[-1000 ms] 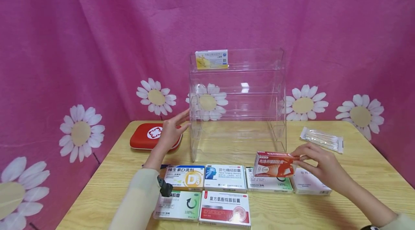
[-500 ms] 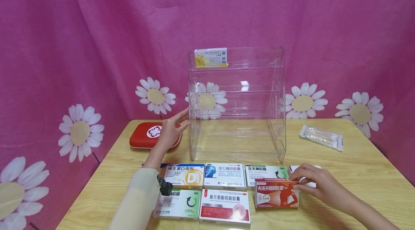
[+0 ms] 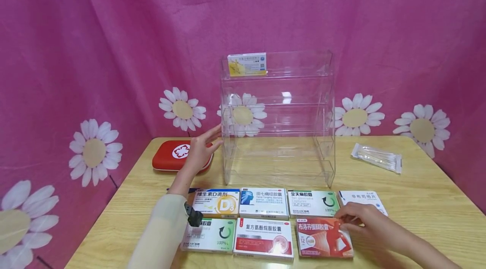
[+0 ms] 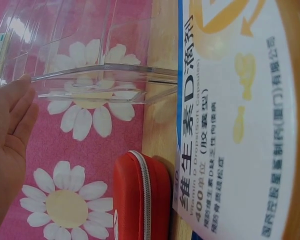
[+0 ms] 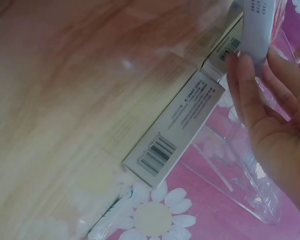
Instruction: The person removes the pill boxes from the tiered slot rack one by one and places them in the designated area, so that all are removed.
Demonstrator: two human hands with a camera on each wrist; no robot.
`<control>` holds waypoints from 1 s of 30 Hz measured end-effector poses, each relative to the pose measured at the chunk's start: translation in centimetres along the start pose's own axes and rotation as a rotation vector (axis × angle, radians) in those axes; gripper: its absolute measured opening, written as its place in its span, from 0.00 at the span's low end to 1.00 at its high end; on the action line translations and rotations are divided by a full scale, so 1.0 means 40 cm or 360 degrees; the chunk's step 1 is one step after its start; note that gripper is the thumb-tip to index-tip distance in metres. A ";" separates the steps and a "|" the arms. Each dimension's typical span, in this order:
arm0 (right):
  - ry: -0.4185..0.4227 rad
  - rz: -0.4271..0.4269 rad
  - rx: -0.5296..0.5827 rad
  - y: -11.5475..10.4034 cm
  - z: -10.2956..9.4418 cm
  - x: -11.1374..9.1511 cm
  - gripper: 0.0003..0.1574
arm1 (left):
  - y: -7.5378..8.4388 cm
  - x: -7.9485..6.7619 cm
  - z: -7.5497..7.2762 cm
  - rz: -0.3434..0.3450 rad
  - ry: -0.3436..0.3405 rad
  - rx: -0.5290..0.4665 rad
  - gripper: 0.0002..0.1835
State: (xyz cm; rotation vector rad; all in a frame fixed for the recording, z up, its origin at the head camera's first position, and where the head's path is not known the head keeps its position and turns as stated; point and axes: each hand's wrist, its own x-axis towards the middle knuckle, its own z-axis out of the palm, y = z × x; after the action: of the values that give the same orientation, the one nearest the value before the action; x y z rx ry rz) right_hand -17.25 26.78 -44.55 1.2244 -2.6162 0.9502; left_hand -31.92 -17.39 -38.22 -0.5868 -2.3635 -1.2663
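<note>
In the head view my right hand [image 3: 366,220] pinches the right end of a red medicine box [image 3: 322,237], which lies at the front right of the box rows. The right wrist view shows my thumb and fingers on the pale end of this medicine box [image 5: 258,30]. My left hand [image 3: 199,150] touches the left side of a clear stepped display rack [image 3: 279,101] with fairly straight fingers. In the left wrist view, the fingertips of that hand [image 4: 10,120] meet the edge of the rack [image 4: 105,69]. A yellow-and-white box [image 3: 247,65] stands on the top tier.
Several medicine boxes lie in two rows before the rack, among them a vitamin D box [image 3: 217,203] and a red-and-white box [image 3: 263,237]. A white box [image 3: 362,201] lies behind my right hand. A red case [image 3: 165,157] and bagged cotton swabs [image 3: 376,158] flank the rack.
My right hand has brought the red medicine box down and toward the front, from above the back row to the front row. My left hand stays at the rack.
</note>
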 end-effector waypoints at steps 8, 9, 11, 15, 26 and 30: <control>-0.0163 0.0116 -0.0045 0.002 0.016 0.008 0.07 | 0.001 0.000 -0.001 -0.0004 0.0005 0.0014 0.30; -0.0163 0.0113 -0.0051 0.003 0.017 0.008 0.07 | 0.002 0.000 -0.002 0.0000 0.0006 0.0018 0.30; -0.0182 0.0146 -0.0049 0.004 0.018 0.008 0.07 | 0.002 -0.001 -0.002 0.0006 0.0008 0.0020 0.30; -0.0232 0.0222 -0.0056 0.004 0.016 0.009 0.09 | 0.001 0.000 -0.002 0.0002 0.0009 0.0000 0.29; -0.0071 0.0301 -0.0091 -0.013 0.012 0.010 0.05 | 0.000 -0.001 0.000 -0.0012 0.0011 0.0032 0.29; 0.0149 0.0286 -0.0171 -0.015 -0.007 0.021 0.05 | 0.003 -0.003 0.000 -0.0013 0.0004 0.0066 0.28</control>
State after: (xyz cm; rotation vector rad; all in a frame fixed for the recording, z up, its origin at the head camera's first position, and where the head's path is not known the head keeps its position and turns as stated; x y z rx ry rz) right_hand -17.43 26.12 -43.76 0.9110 -2.6979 0.8569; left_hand -31.76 -17.33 -38.19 -0.5631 -2.3866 -1.2176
